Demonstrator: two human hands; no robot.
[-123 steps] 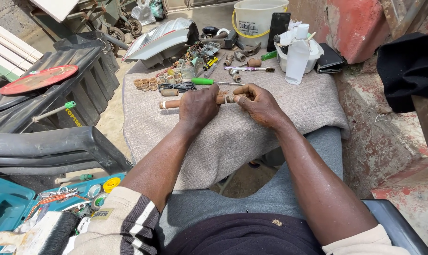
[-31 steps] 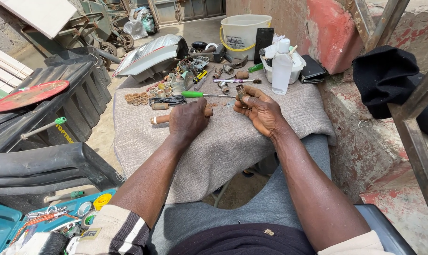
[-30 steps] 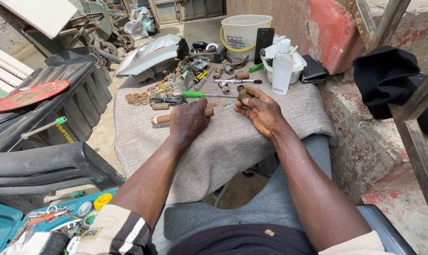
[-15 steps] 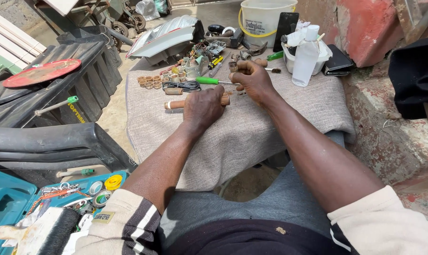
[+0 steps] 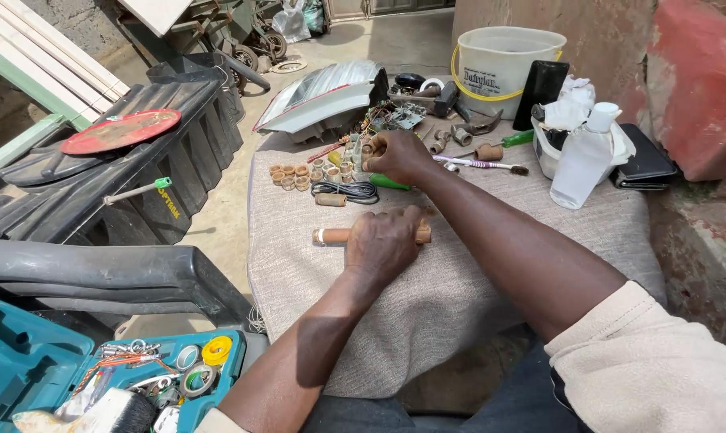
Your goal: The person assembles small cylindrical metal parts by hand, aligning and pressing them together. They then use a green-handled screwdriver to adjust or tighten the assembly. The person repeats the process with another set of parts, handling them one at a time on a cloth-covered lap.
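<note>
A teal toolbox (image 5: 26,369) sits at the near left, with black ribbed plastic panels (image 5: 130,172) beyond it. On the grey cloth-covered surface (image 5: 475,297), the left hand (image 5: 387,244) presses down on a brown rod (image 5: 335,236) lying left to right, gripping it. Just beyond, the right hand (image 5: 399,155), curled narrow, reaches among small brown rings (image 5: 299,172). A clear bottle (image 5: 583,160) stands at the far right.

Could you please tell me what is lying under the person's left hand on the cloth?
A brown rod pokes out either side of the left hand, lying on the grey cloth. Its middle is covered.
</note>
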